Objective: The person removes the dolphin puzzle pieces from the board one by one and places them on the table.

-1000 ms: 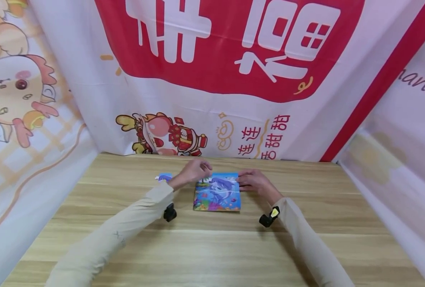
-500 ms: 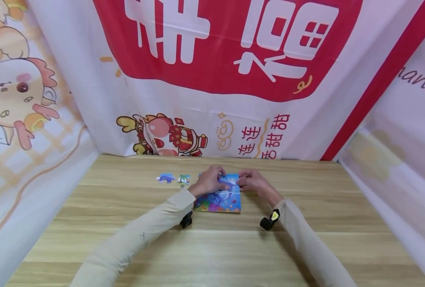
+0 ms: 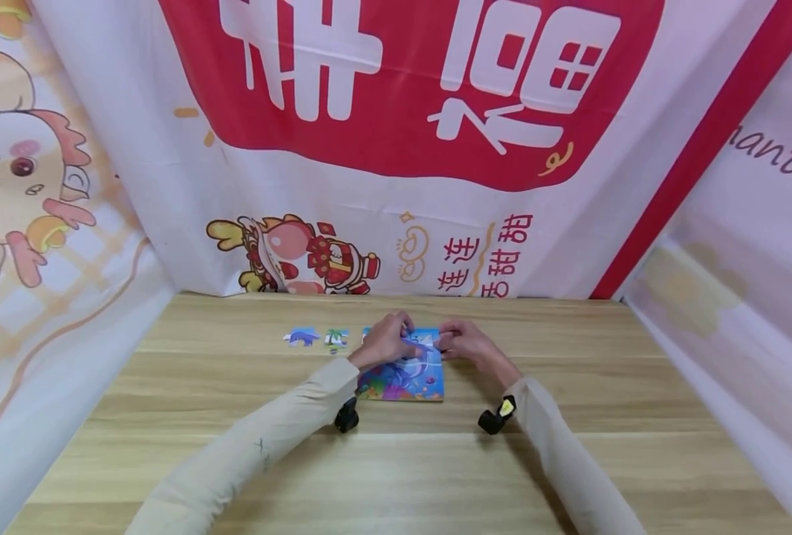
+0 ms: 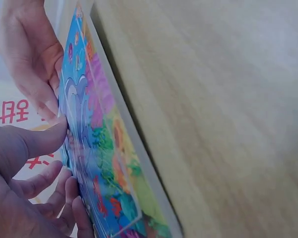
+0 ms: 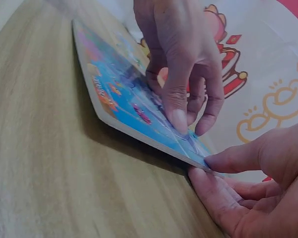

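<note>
A flat jigsaw puzzle point(image 3: 406, 380) with a dolphin and coral-reef picture lies on the wooden table, its near-right corner raised in the right wrist view. My right hand point(image 3: 466, 343) pinches its right side. The right thumb point(image 5: 228, 159) is on top, with fingers under the rim. Above the puzzle's upper part, my left hand point(image 3: 385, 342) reaches in with its thumb point(image 5: 179, 106) touching the picture. A gap shows between thumb and fingertips in the left wrist view. Left of the puzzle lie a loose dolphin puzzle piece point(image 3: 301, 336) and a palm-tree piece point(image 3: 336, 337).
The wooden table point(image 3: 396, 468) runs back to a printed white and red cloth point(image 3: 396, 163). More printed cloth hangs along the left and right sides. Each wrist carries a small black camera, the left wrist camera point(image 3: 347, 416) beside the puzzle's near-left corner.
My left hand has moved right from the puzzle's upper-left corner onto its upper middle, uncovering the palm-tree piece. My right hand has stayed at the right edge. The head view has shifted slightly.
</note>
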`<state>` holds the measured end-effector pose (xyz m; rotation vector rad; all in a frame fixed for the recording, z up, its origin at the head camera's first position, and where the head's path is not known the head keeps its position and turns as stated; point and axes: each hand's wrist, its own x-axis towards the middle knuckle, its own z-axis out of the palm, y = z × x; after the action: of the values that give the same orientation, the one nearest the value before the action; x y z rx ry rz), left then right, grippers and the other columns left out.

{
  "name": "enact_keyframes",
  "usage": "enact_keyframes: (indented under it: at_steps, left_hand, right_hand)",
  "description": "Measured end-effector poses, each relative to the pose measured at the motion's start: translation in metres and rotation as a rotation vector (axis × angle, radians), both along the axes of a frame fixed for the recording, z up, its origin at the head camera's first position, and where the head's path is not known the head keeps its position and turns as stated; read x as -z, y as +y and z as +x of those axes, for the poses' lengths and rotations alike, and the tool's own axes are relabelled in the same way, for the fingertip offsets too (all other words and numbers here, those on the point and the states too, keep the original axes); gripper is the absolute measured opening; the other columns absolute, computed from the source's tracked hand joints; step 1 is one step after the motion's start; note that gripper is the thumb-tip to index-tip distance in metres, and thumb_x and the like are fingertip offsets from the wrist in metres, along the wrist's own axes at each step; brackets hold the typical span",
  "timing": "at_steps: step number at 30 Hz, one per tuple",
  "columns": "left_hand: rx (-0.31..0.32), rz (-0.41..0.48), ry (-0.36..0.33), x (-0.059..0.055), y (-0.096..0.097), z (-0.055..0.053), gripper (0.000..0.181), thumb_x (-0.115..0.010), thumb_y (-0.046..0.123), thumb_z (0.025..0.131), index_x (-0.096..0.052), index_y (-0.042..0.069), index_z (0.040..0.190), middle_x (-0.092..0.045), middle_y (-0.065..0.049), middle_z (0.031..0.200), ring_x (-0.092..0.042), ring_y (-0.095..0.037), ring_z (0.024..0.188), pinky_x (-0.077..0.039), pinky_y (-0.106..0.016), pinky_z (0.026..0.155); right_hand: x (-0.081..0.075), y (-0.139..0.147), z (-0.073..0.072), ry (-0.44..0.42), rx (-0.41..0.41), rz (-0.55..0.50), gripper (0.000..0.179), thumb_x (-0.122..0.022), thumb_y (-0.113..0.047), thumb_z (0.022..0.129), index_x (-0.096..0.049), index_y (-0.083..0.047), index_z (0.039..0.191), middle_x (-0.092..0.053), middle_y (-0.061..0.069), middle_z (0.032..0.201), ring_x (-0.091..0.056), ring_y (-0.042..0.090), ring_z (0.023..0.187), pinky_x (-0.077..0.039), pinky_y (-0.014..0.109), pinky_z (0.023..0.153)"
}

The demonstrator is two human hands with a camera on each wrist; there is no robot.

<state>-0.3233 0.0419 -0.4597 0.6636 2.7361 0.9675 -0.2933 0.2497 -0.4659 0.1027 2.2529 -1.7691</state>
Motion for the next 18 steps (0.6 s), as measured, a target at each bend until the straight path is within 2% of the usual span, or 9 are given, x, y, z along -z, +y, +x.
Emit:
enact_keyframes:
  at_steps: [6, 9, 11, 14, 18]
  left_hand:
    - [-0.010, 0.051, -0.031, 0.007, 0.002, -0.005, 0.042, -0.088, 0.025, 0.086, -0.063, 0.009, 0.117, -0.067, -0.009, 0.114, -0.063, -0.025, 0.105, -0.051, -0.041, 0.093]
    - [-0.020, 0.096, -0.052, 0.011, 0.003, -0.008, 0.042, -0.089, 0.022, 0.085, -0.063, 0.009, 0.116, -0.068, -0.008, 0.113, -0.063, -0.025, 0.104, -0.051, -0.041, 0.093]
    - [-0.024, 0.110, -0.068, 0.013, 0.003, -0.009, 0.041, -0.088, 0.021, 0.086, -0.062, 0.010, 0.116, -0.067, -0.008, 0.113, -0.063, -0.024, 0.104, -0.050, -0.040, 0.093]
    - [-0.031, 0.127, -0.077, 0.010, 0.001, -0.006, 0.041, -0.088, 0.019, 0.086, -0.063, 0.009, 0.117, -0.068, -0.008, 0.111, -0.063, -0.024, 0.102, -0.051, -0.041, 0.092]
    - [-0.048, 0.130, -0.083, 0.004, 0.001, -0.001, 0.040, -0.086, 0.019, 0.087, -0.065, 0.008, 0.120, -0.069, -0.007, 0.108, -0.064, -0.022, 0.097, -0.050, -0.039, 0.089]
  right_hand:
    - [0.002, 0.009, 0.001, -0.016, -0.127, -0.018, 0.046, -0.066, 0.007, 0.094, -0.047, 0.011, 0.136, -0.063, 0.017, 0.119, -0.061, 0.015, 0.096, -0.056, 0.025, 0.086]
    - [0.002, 0.010, 0.003, 0.015, -0.173, 0.006, 0.050, -0.069, 0.007, 0.091, -0.044, 0.010, 0.134, -0.057, 0.013, 0.116, -0.054, 0.016, 0.099, -0.050, 0.023, 0.085]
    - [0.002, 0.006, 0.003, 0.037, -0.173, 0.026, 0.052, -0.071, 0.009, 0.090, -0.042, 0.009, 0.133, -0.052, 0.011, 0.113, -0.050, 0.017, 0.099, -0.047, 0.022, 0.083]
    - [0.001, -0.001, 0.005, 0.065, -0.148, 0.086, 0.055, -0.073, 0.008, 0.088, -0.040, 0.010, 0.132, -0.046, 0.011, 0.112, -0.045, 0.018, 0.098, -0.043, 0.022, 0.080]
    - [-0.003, -0.005, 0.007, 0.049, -0.112, 0.139, 0.061, -0.075, 0.006, 0.087, -0.039, 0.009, 0.136, -0.046, 0.014, 0.117, -0.047, 0.020, 0.101, -0.042, 0.025, 0.084]
